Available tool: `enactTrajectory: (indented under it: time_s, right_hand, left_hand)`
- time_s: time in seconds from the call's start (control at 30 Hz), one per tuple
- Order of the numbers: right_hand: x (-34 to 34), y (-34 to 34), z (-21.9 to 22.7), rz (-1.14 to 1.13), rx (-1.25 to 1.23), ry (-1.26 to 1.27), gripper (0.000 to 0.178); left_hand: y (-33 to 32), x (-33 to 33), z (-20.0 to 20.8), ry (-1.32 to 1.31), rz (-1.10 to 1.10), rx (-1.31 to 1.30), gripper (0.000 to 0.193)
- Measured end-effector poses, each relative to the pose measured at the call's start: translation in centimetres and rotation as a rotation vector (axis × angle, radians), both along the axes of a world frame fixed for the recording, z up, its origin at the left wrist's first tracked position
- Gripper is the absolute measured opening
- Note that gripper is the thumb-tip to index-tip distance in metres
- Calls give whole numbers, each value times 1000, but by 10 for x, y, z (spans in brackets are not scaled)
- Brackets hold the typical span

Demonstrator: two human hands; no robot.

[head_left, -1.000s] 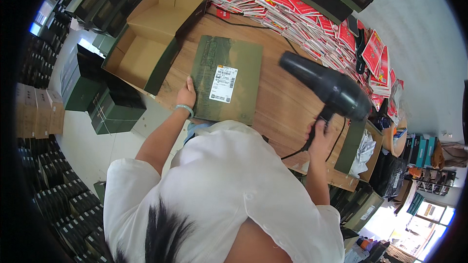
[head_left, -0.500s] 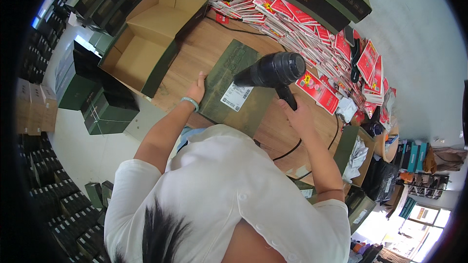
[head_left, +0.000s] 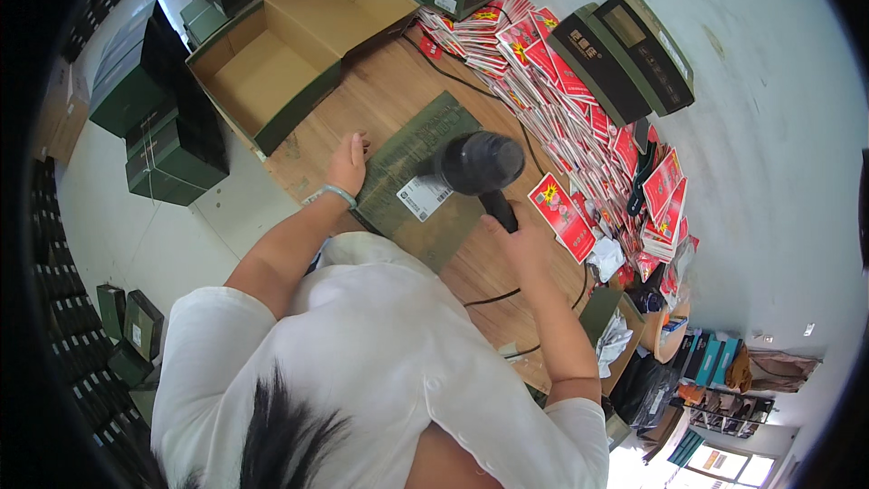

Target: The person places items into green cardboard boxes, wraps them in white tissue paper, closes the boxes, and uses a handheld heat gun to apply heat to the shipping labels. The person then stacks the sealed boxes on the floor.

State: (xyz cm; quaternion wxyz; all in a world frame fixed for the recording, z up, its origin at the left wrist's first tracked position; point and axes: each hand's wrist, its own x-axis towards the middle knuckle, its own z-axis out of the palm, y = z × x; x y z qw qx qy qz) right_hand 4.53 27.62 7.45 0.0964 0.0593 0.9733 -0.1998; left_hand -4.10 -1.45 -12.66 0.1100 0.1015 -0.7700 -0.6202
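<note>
A closed dark-green shoebox-like carton (head_left: 444, 131) lies at an angle on the wooden table in front of me. Stuck on its top is a white printed label (head_left: 421, 203). My right hand (head_left: 522, 237) grips the handle of a black hair dryer (head_left: 482, 163), held over the carton. Its nozzle, slightly blurred, points left and down toward the area just above the label. My left hand (head_left: 348, 167) is by the carton's left edge with its fingers stretched out, holding nothing. A pale green bangle (head_left: 340, 195) circles that wrist.
An open, bare-inside green carton (head_left: 272, 50) with its lid tipped back stands at the table's far left. Heaped red-and-white cards (head_left: 561, 81) line the far edge, with closed cartons (head_left: 625, 54) behind. A black cord (head_left: 493, 298) trails across the table (head_left: 380, 81) near my right forearm.
The whole view has shifted and turned slightly. The hair dryer's end now faces me more. My left hand's fingers have loosened from the carton's side.
</note>
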Motion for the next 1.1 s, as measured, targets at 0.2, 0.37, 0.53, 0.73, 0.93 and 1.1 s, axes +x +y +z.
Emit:
enactTrajectory:
  time_s: [0.2,0.37,0.53,0.73,0.93,1.1]
  right_hand:
    - [6,4,-11,1,-32,-11,65]
    - [20,5,-10,-34,-99,-35,65]
    - [44,5,-3,-47,-18,-55,61]
    - [63,14,2,-50,-34,-50,54]
    - [59,24,-1,-108,-44,-65,52]
    - [44,28,-1,-167,-86,71,50]
  left_hand:
    - [0,5,8,-20,-7,-166,41]
    - [-2,2,-4,-27,-9,-187,42]
    - [0,5,2,-50,-4,-229,39]
    - [1,4,-1,-56,5,-198,37]
    - [0,7,10,-16,-34,-288,38]
    - [1,5,9,-58,-30,-320,35]
